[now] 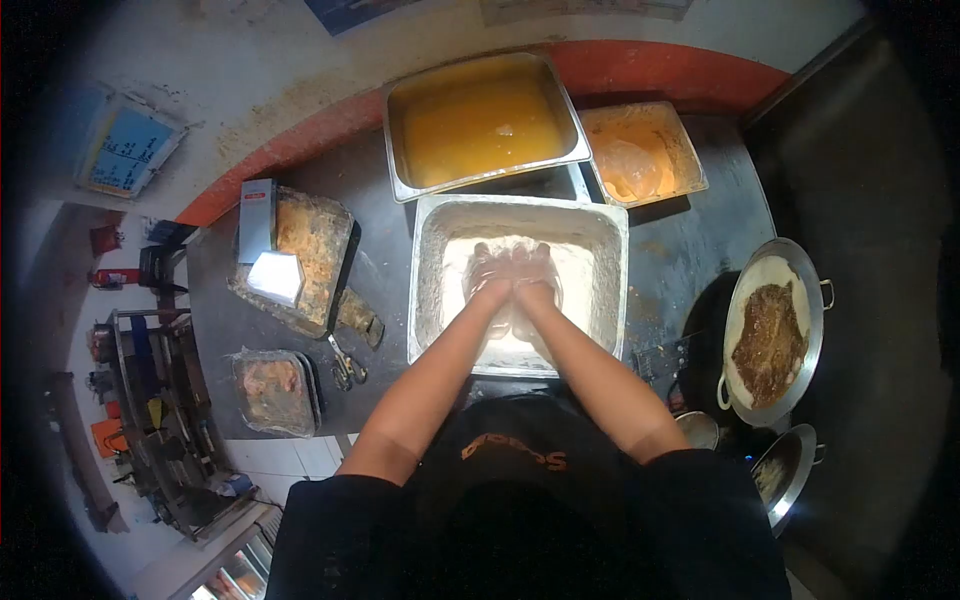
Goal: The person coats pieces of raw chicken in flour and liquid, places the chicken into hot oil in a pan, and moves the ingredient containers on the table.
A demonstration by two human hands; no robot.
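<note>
Dark worktop [380, 220]: both hands [513, 275] in floury pan [618, 285].

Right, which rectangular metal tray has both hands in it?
The silver metal tray of white powder: left hand and right hand are in it, whereas the silver metal tray behind it holds orange-yellow liquid.

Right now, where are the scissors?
In the head view, the scissors lie at left on the table, just right of the plastic-wrapped container.
</note>
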